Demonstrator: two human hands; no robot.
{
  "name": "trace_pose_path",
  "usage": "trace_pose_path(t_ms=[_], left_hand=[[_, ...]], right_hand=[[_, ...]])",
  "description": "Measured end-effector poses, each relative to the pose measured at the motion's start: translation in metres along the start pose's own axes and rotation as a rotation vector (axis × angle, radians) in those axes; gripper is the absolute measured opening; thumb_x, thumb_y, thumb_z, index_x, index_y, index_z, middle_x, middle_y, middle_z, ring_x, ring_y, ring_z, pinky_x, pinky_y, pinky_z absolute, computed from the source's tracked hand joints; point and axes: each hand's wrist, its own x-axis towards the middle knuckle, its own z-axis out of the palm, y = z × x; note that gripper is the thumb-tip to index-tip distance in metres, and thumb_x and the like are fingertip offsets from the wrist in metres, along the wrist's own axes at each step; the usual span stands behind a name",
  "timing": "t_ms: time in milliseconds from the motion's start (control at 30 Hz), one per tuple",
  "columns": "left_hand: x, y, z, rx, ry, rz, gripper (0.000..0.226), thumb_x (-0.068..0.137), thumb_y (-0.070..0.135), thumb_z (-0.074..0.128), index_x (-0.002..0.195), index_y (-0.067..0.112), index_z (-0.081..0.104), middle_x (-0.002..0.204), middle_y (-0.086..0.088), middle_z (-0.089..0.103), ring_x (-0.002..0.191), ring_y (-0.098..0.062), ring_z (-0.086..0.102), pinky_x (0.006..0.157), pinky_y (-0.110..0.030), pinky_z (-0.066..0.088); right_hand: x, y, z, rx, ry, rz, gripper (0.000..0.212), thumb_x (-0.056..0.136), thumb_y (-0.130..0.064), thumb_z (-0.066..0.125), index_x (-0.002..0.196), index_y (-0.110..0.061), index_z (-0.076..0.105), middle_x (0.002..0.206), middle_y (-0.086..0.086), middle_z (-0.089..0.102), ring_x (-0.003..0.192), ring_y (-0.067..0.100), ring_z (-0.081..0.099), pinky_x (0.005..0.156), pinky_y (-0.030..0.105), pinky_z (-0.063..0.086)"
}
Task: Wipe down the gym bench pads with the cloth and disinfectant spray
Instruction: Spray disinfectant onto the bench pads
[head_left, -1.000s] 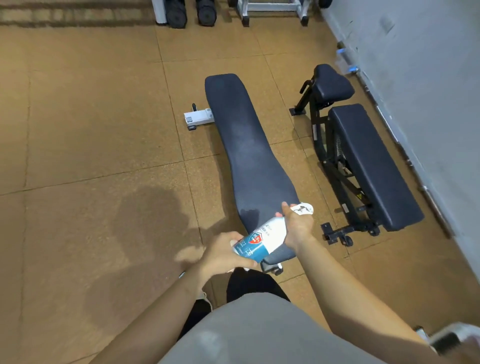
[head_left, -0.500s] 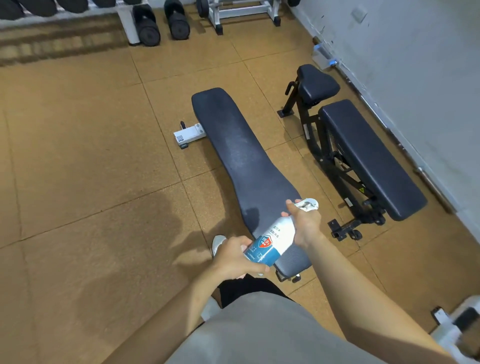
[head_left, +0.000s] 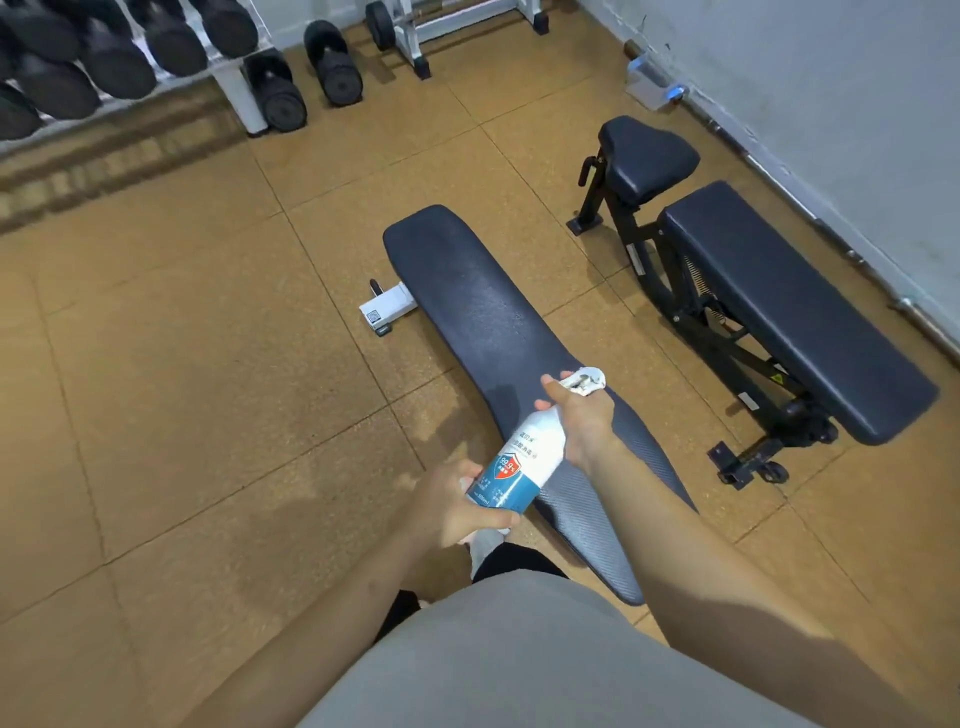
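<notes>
With left hand clasping bottle base and right hand pinching nozzle, aim along long pad, mist evenly, then wipe.

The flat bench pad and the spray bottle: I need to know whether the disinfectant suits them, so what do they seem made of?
Flat bench pad: apparently dark vinyl or leatherette, with a fine weave-like texture and dull sheen. Spray bottle: likely white plastic, smooth, with a printed blue label.
</notes>
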Motion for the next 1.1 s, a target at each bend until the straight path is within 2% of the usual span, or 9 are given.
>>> trace_pose_path(t_ms=[100,200,333,400,500,667,833,1000,1100], left_hand=[[0.011,0.001,-0.016,-0.043,0.007,0.02,0.077,0.046,0.058,0.095,0.112,0.035,0.064,0.104,0.013,0.072,0.088,-0.01,0.073,0.063,-0.03,0.063],[0.025,0.005,-0.039,-0.082,-0.007,0.041,0.065,0.053,0.038,0.099,0.109,0.027,0.066,0.099,0.006,0.075,0.082,-0.013,0.073,0.056,-0.024,0.054],[0.047,0.012,-0.081,-0.087,-0.058,0.075,0.069,0.058,0.033,0.099,0.116,0.022,0.065,0.098,0.009,0.075,0.076,-0.005,0.074,0.054,-0.021,0.054],[0.059,0.012,-0.107,-0.067,-0.062,0.088,0.067,0.061,0.032,0.098,0.117,0.023,0.064,0.099,0.014,0.073,0.081,0.001,0.073,0.057,-0.02,0.057],[0.078,0.004,-0.149,-0.064,-0.073,0.104,0.07,0.056,0.037,0.099,0.115,0.024,0.065,0.102,0.011,0.074,0.088,-0.005,0.074,0.062,-0.028,0.063],[0.108,-0.016,-0.223,-0.037,-0.124,0.149,0.09,0.044,0.056,0.097,0.123,0.028,0.062,0.114,0.01,0.072,0.1,-0.008,0.073,0.079,-0.036,0.065],[0.127,-0.031,-0.298,-0.028,-0.201,0.154,0.08,0.043,0.059,0.094,0.111,0.032,0.065,0.107,0.012,0.074,0.092,-0.009,0.074,0.071,-0.035,0.065],[0.147,-0.044,-0.349,-0.005,-0.252,0.151,0.084,0.048,0.056,0.093,0.122,0.031,0.062,0.114,0.011,0.071,0.095,-0.01,0.074,0.064,-0.029,0.064],[0.154,-0.042,-0.368,-0.006,-0.253,0.139,0.072,0.057,0.045,0.096,0.118,0.032,0.06,0.108,0.017,0.067,0.093,-0.007,0.071,0.067,-0.029,0.064]], right_hand=[[0.01,-0.008,0.022,-0.032,0.036,-0.002,0.023,0.085,-0.015,0.082,0.085,-0.013,0.06,0.072,0.009,0.068,0.049,0.02,0.067,0.058,0.035,0.056],[0.019,-0.015,0.043,-0.028,0.051,-0.025,0.025,0.085,-0.017,0.082,0.08,-0.014,0.058,0.071,0.01,0.067,0.05,0.021,0.065,0.062,0.038,0.056],[0.023,-0.026,0.075,0.017,0.002,-0.091,0.03,0.084,-0.008,0.081,0.105,-0.01,0.059,0.088,0.01,0.068,0.059,0.02,0.069,0.058,0.034,0.06],[0.024,-0.028,0.097,0.049,-0.026,-0.122,0.041,0.084,0.002,0.078,0.117,-0.008,0.056,0.102,0.01,0.067,0.072,0.022,0.07,0.067,0.036,0.063],[0.024,-0.025,0.134,0.034,-0.029,-0.148,0.046,0.083,0.002,0.079,0.122,-0.006,0.055,0.112,0.013,0.069,0.075,0.024,0.073,0.078,0.046,0.062],[0.027,-0.024,0.203,0.119,0.132,-0.086,0.026,0.083,-0.007,0.082,0.093,-0.013,0.058,0.082,0.013,0.067,0.065,0.024,0.069,0.078,0.052,0.06],[0.024,-0.014,0.27,0.197,0.147,-0.071,0.03,0.085,-0.003,0.078,0.103,-0.016,0.057,0.099,0.012,0.071,0.072,0.024,0.069,0.085,0.053,0.059],[0.03,-0.008,0.323,0.198,0.259,0.003,0.022,0.088,-0.006,0.077,0.092,-0.014,0.056,0.081,0.009,0.066,0.062,0.02,0.066,0.064,0.039,0.06],[0.039,-0.008,0.343,0.174,0.3,0.013,0.022,0.088,-0.008,0.077,0.091,-0.014,0.056,0.078,0.007,0.065,0.064,0.019,0.067,0.063,0.038,0.061]])
